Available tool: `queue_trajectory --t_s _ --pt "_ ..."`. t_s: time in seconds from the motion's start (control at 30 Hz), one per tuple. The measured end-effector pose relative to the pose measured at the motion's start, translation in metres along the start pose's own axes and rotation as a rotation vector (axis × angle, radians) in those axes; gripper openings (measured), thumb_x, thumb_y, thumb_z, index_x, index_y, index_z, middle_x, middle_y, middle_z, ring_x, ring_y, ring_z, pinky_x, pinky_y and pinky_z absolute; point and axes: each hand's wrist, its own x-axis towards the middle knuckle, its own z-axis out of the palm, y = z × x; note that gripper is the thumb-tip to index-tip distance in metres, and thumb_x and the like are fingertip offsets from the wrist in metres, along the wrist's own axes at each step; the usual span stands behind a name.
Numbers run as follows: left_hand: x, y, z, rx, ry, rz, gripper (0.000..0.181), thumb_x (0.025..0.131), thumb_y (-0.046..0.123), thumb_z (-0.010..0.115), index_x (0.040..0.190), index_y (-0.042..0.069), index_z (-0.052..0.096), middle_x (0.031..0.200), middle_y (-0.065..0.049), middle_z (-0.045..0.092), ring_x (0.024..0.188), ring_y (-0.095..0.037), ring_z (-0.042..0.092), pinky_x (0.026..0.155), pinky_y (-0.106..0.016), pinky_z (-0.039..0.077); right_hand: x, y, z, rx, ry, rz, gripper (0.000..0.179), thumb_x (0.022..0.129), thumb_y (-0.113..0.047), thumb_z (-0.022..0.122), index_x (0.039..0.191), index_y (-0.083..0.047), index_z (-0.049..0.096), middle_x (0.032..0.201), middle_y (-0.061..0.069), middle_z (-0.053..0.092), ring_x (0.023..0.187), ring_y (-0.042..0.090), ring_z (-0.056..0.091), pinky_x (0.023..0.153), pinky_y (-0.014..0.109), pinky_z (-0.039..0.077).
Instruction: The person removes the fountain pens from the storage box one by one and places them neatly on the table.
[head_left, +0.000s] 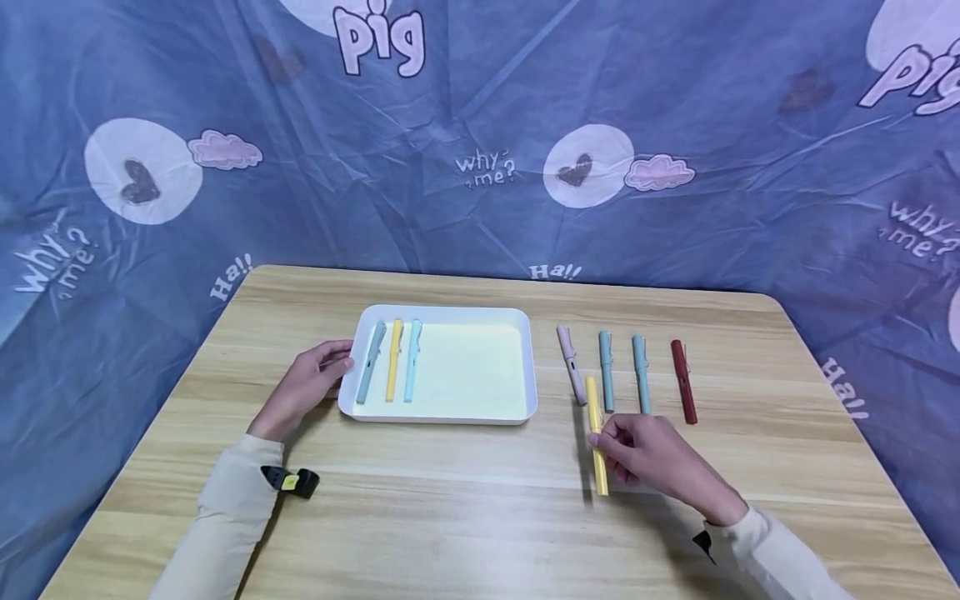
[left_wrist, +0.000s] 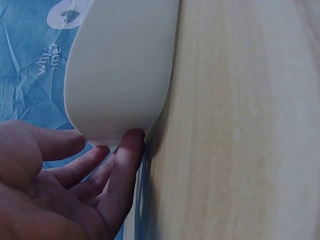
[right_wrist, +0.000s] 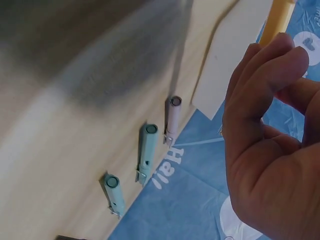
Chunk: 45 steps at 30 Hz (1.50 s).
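The right hand is clamped on the yellow pen near its middle, both ends being free; the left hand holds the white tray at its left side.

Tray: smooth plastic look, low sheen. Yellow pen: smooth, plastic-looking. Table: wood-grained, faintly glossy. Backdrop: creased, cloth-like. Left sleeve: matt cloth.

Tray: on the counter, touching the left hand, to its right. Three pens: in the tray, at the end nearest that hand. Single pen: in the right hand. Four pens: in a row on the counter, ahead of the right hand. Cloth: behind the counter, beyond both hands.
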Motion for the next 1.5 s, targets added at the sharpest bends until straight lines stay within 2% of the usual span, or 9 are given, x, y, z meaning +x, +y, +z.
queue_trajectory --t_s 0.13,0.33,0.53,1.5 --pt "-0.001 0.0 0.0 -0.006 0.001 -0.004 0.051 0.112 0.017 0.048 0.157 -0.004 0.036 0.149 -0.028 0.048 0.13 -0.038 0.054 0.088 -0.028 0.058 -0.005 0.002 0.006 0.029 -0.018 0.002 0.034 0.104 -0.028 0.066 0.076 -0.011 0.059 0.059 -0.005 0.058 0.048 0.009 0.052 0.048 0.024 0.044" --pt "-0.003 0.001 -0.001 -0.02 -0.001 -0.014 0.052 0.112 0.017 0.047 0.158 -0.004 0.035 0.151 -0.028 0.046 0.13 -0.039 0.054 0.088 -0.028 0.058 -0.012 0.006 0.015 0.045 -0.035 0.017 0.032 0.104 -0.028 0.066 0.077 -0.011 0.06 0.059 -0.006 0.059 0.05 0.011 0.057 0.049 0.025 0.048" --pt "-0.003 0.0 -0.002 -0.013 0.001 -0.017 0.052 0.112 0.018 0.047 0.158 -0.004 0.035 0.151 -0.028 0.046 0.13 -0.038 0.055 0.088 -0.028 0.058 -0.017 0.011 0.022 0.07 -0.057 0.021 0.032 0.104 -0.028 0.066 0.078 -0.011 0.061 0.059 -0.006 0.059 0.048 0.009 0.055 0.047 0.024 0.048" --pt "-0.002 0.0 0.0 -0.012 -0.009 0.004 0.051 0.112 0.016 0.048 0.157 -0.005 0.036 0.148 -0.028 0.048 0.127 -0.037 0.056 0.087 -0.027 0.058 -0.013 0.017 0.032 0.091 -0.102 0.071 0.033 0.103 -0.029 0.067 0.077 -0.01 0.061 0.06 -0.002 0.059 0.05 0.013 0.056 0.046 0.026 0.05"
